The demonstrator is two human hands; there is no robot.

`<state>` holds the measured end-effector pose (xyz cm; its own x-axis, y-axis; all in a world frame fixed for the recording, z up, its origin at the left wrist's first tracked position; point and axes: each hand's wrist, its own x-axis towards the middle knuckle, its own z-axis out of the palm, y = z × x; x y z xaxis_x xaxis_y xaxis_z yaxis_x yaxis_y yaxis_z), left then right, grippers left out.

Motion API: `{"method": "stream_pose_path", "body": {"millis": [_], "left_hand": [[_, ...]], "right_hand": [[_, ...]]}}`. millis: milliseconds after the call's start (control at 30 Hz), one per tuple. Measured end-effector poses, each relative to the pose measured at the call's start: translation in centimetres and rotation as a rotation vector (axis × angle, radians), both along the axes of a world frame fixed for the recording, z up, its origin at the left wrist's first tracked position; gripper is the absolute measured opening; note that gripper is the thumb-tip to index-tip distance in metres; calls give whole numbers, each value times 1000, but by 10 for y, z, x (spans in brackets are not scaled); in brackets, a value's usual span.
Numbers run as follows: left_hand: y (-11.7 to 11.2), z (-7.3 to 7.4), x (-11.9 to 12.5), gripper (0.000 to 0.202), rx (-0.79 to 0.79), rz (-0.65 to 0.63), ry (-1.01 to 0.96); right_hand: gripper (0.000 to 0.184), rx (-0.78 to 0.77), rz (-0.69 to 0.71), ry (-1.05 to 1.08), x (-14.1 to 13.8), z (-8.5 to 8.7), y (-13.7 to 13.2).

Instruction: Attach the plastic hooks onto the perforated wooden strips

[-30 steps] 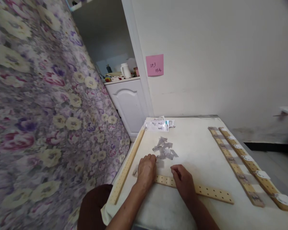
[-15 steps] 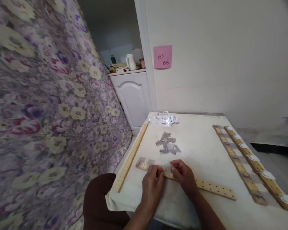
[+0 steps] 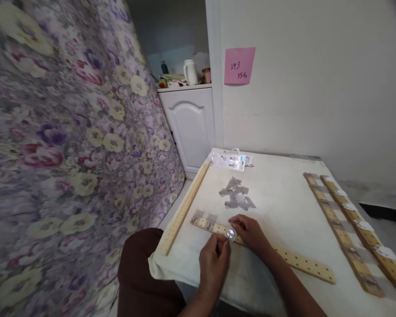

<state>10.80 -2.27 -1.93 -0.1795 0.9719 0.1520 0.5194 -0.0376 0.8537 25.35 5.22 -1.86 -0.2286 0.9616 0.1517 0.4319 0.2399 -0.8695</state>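
Between my two hands is a small clear plastic piece with a shiny round part (image 3: 230,234), over a wooden strip with rows of holes (image 3: 300,263). My left hand (image 3: 215,259) is closed, thumb and forefinger pinched at the piece's lower edge. My right hand (image 3: 249,231) is also closed, with its fingertips at the upper edge; whether they grip it is hard to make out. Two similar clear pieces (image 3: 209,223) sit at the strip's left end. Beyond my hands lies a pile of clear pieces with small metal parts (image 3: 239,196).
Another holed wooden strip (image 3: 185,210) runs along the table's left edge. Two strips fitted with pieces, an inner one (image 3: 345,235) and an outer one (image 3: 359,229), lie at the right. Plastic packages (image 3: 227,160) rest at the back. A floral curtain (image 3: 75,154) hangs at left.
The view has shifted, so the table's things sit a little further right. The shiny piece has turned and now shows plainly between my fingertips; my left hand has dropped slightly towards me.
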Motion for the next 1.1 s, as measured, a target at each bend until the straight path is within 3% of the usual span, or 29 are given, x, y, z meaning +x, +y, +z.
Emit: {"method": "stream_pose_path", "body": {"millis": [467,700,833,1100], "left_hand": [[7,-4,-2,14,-54,18,51],[8,-5,-12,2,6,-23,97],[9,-4,-20,4,78,-29,150],[17,0,-22,12,26,-92,181]], "right_hand": [[21,-38,16,-73,-18,-12,17],[21,-50,5,-105,-18,-15,18],[21,-53,10,-103,-18,-16,19],[21,-58,5,-88,-18,-14,20]]}}
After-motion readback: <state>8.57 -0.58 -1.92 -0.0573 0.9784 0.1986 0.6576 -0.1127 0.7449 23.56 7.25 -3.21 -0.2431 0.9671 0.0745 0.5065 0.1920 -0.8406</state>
